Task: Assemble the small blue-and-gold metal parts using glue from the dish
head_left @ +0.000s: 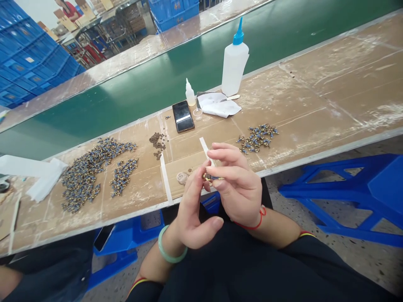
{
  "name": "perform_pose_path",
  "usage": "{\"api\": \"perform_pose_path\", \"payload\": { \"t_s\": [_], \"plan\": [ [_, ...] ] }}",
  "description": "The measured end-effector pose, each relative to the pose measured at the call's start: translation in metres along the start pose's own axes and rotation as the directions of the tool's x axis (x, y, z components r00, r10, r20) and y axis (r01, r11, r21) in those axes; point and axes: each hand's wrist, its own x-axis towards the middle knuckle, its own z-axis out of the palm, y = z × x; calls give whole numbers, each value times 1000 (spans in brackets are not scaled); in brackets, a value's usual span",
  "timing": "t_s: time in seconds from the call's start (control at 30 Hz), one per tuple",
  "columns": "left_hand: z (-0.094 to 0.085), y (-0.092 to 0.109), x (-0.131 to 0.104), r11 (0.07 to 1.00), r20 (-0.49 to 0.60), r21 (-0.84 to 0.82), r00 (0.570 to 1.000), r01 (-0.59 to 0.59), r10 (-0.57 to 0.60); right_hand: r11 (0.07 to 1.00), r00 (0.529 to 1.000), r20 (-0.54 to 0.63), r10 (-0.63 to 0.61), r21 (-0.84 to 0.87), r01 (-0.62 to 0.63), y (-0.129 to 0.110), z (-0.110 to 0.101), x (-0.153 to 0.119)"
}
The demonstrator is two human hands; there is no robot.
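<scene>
A small blue and gold piece (213,177), like a tiny figurine, sits between the thumb and index fingertip of my right hand (239,184); its exact kind is too small to make out. My left hand (195,214) is beside it with fingers stretched and thumb apart, and its fingertips reach the piece's left end. Just left of my fingers, a small round clear dish (182,178) rests on a cardboard sheet (174,165). Similar blue and gold pieces form a small pile (258,137) on the right and a large heap (91,170) on the left, with a smaller group (124,177) beside it.
Small brown discs (157,142) lie scattered beyond the sheet. Behind stand a phone (183,116), a small dropper bottle (189,93), a white cloth (218,105) and a large blue-capped bottle (234,67). A green belt (135,92) runs behind the table. Blue stools (346,197) are below.
</scene>
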Motion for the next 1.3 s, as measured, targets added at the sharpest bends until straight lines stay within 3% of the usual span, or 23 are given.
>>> {"api": "perform_pose_path", "payload": {
  "t_s": [0.17,0.47,0.73,0.87,1.03,1.3],
  "plan": [
    [5,0,8,999,-32,36,999,10,-8,996,997,-16,-72,-61,71,-2,-2,5],
    [3,-6,9,998,24,25,998,-56,55,997,994,-97,-50,-66,44,-1,4,5],
    [4,-2,10,979,3,-190,997,74,-75,942,962,-46,-271,-219,255,7,0,6],
    [2,6,13,957,26,-253,989,145,-143,938,959,-55,-279,-228,260,7,0,5],
    [4,16,12,936,-21,-291,977,199,-214,952,963,-74,-257,-190,240,7,0,4],
    [7,12,13,953,-38,-242,979,185,-200,944,964,-68,-256,-234,234,6,3,3]
  ]
}}
